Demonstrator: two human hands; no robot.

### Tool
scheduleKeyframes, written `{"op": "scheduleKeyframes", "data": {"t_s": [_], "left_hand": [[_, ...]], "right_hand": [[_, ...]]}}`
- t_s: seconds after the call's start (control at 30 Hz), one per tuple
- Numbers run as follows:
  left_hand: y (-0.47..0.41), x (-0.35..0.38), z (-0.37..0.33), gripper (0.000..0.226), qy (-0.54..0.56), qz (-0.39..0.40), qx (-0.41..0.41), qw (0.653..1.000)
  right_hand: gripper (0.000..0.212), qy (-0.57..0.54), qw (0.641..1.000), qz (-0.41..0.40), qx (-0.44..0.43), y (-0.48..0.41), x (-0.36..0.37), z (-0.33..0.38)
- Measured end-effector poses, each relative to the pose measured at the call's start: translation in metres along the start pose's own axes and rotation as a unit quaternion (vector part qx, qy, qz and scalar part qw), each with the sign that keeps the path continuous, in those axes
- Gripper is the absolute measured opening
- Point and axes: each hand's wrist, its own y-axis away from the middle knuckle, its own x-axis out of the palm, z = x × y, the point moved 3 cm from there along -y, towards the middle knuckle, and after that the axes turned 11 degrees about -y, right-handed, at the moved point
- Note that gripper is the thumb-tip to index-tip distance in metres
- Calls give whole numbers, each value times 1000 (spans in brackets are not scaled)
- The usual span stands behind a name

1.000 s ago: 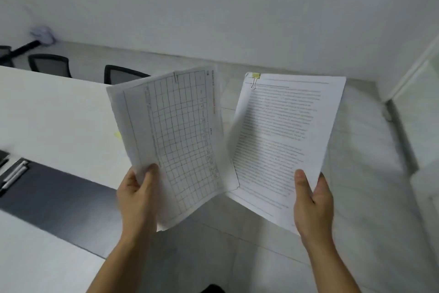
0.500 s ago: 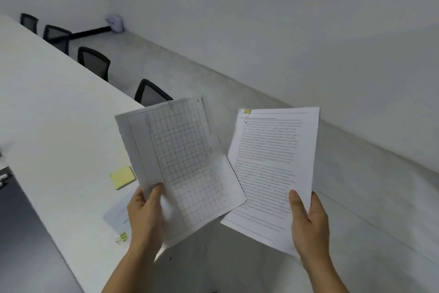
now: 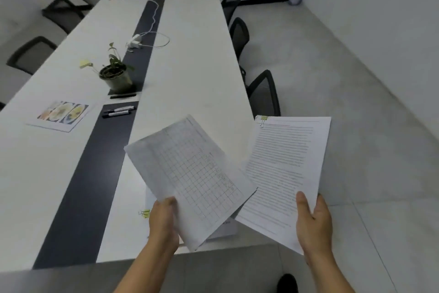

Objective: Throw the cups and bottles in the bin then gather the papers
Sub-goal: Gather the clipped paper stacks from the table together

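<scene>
1. Papers are in both hands, held in the air over the near end of the long white table [image 3: 194, 55] and the floor beside it.
2. The left hand [image 3: 164, 219] pinches the grid sheet [image 3: 192, 178] at its lower edge, thumb on the printed face. Its other fingers are behind the paper, so I cannot tell how they lie.
3. The right hand [image 3: 313, 224] pinches the text document [image 3: 287, 169] at its lower right corner, thumb on the front. A yellow binder clip [image 3: 263, 119] sits at the document's top left corner.
4. The grid sheet's right corner overlaps the text document, as it did half a second ago, and both grips are unchanged.
5. The view has swung since then. The whole table now shows, with a potted plant [image 3: 115, 74], markers [image 3: 118, 111] and a colour-printed sheet [image 3: 63, 114].
6. The yellow sticky note seen earlier is out of sight. The loose yellow clips [image 3: 144, 212] lie on the table just left of the left hand.
</scene>
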Motion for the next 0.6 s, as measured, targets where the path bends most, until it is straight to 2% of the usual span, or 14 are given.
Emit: {"op": "scheduleKeyframes", "data": {"t_s": [0.13, 0.27, 0.37, 0.47, 0.6], "left_hand": [[7, 8, 35, 23, 117, -64, -107, 985], [4, 23, 71, 32, 215, -111, -154, 958], [-9, 34, 95, 25, 260, -123, -181, 941], [-32, 46, 120, 16, 247, -116, -216, 937], [-48, 47, 150, 21, 157, -103, -247, 950]], "right_hand": [[21, 35, 994, 105, 16, -61, 11, 5], [22, 62, 979, 187, 46, -100, 32, 3], [20, 85, 969, 223, 60, -112, 42, -4], [24, 131, 959, 243, 62, -120, 56, -16], [18, 182, 948, 257, 36, -123, 76, -15]]}}
